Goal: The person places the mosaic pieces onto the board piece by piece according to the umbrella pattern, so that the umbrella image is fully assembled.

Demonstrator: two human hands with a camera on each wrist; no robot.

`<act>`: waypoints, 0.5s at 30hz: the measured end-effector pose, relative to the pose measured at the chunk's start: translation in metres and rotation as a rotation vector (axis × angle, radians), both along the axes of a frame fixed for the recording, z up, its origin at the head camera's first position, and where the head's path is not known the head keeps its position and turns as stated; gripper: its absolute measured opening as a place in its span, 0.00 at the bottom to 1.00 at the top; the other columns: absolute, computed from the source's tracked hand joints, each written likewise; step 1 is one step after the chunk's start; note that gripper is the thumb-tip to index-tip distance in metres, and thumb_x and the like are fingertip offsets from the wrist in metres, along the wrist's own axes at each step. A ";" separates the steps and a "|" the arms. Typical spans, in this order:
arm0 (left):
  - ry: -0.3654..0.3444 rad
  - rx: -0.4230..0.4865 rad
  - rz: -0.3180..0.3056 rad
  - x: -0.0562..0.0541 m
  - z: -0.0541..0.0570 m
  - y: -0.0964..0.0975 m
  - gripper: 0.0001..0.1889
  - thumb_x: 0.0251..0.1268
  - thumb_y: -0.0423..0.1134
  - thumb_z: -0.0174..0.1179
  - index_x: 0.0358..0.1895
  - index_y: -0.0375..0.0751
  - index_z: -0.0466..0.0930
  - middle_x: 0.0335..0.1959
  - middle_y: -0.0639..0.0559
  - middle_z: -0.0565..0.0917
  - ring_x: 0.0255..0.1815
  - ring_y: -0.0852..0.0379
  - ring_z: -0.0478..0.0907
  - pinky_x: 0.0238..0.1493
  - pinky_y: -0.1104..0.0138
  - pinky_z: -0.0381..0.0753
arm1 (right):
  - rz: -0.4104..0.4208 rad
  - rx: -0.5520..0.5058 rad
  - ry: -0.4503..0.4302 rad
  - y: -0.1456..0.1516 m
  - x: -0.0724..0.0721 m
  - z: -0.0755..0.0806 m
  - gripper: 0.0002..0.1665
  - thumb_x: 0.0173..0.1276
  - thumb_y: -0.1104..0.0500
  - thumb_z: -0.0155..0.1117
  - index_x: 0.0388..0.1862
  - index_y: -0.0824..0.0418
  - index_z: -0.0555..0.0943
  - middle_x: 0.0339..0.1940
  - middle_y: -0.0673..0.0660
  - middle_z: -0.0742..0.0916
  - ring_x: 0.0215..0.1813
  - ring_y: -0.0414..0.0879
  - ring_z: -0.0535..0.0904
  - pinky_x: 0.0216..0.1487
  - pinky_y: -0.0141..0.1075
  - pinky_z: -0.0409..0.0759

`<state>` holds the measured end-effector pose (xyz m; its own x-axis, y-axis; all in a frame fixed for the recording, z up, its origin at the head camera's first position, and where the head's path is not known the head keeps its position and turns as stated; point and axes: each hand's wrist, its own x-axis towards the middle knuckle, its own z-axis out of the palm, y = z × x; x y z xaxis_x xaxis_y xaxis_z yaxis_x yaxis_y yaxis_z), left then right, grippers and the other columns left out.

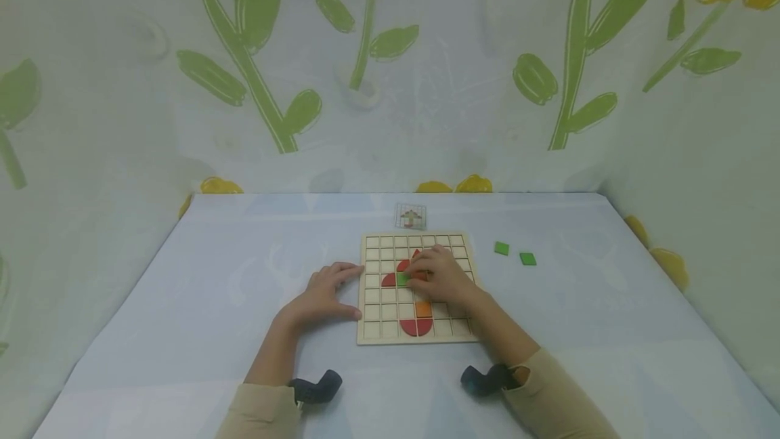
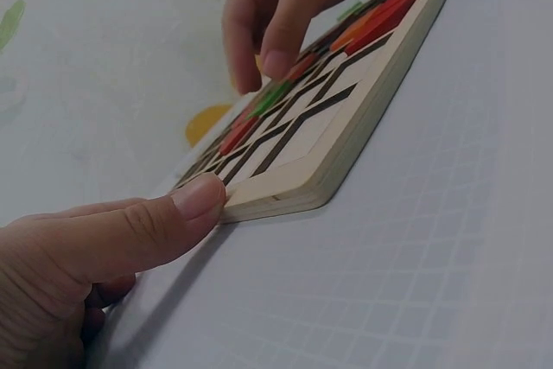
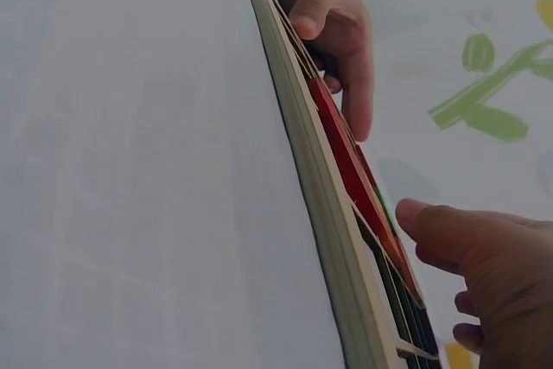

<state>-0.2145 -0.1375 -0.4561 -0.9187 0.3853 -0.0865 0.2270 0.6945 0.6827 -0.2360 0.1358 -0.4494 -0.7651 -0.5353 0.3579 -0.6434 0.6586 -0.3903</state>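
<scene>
A square wooden grid board (image 1: 380,343) lies on the table with coloured tiles in its cells. My left hand (image 1: 323,297) rests at its left side, thumb and fingertips spread along the edge; the thumb presses the rim near a corner in the left wrist view. Over the middle of the board is my right hand (image 1: 443,278), bent fingertips beside a green square tile (image 1: 402,280). Nothing shows between its thumb and fingers in the left wrist view. Red quarter-round tiles (image 1: 408,327) and an orange square tile (image 1: 423,309) sit nearer the front. The right hand hides some cells.
Behind the board lies a small picture card (image 1: 411,216) with a gridded pattern. Two loose green tiles, one square (image 1: 502,248) and one slanted (image 1: 527,259), are to the right. Flower-printed cloth (image 1: 451,87) hangs behind the white table (image 1: 201,290).
</scene>
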 end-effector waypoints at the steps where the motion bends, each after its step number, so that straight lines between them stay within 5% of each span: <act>1: 0.000 -0.001 0.001 0.000 0.000 0.000 0.45 0.38 0.53 0.75 0.67 0.53 0.68 0.65 0.52 0.68 0.66 0.46 0.59 0.63 0.46 0.61 | -0.003 -0.008 0.008 0.002 0.000 0.000 0.09 0.54 0.55 0.73 0.35 0.53 0.88 0.38 0.49 0.87 0.44 0.45 0.74 0.47 0.41 0.69; 15: -0.008 -0.004 0.005 -0.001 -0.001 0.001 0.46 0.38 0.53 0.75 0.68 0.53 0.68 0.66 0.53 0.68 0.68 0.46 0.58 0.64 0.46 0.60 | -0.119 -0.014 -0.061 0.029 -0.001 0.001 0.15 0.52 0.52 0.75 0.39 0.54 0.87 0.40 0.49 0.85 0.40 0.44 0.69 0.42 0.38 0.66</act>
<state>-0.2158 -0.1364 -0.4571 -0.9198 0.3806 -0.0953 0.2184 0.6984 0.6815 -0.2366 0.1644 -0.4487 -0.8434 -0.4350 0.3154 -0.5360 0.7228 -0.4363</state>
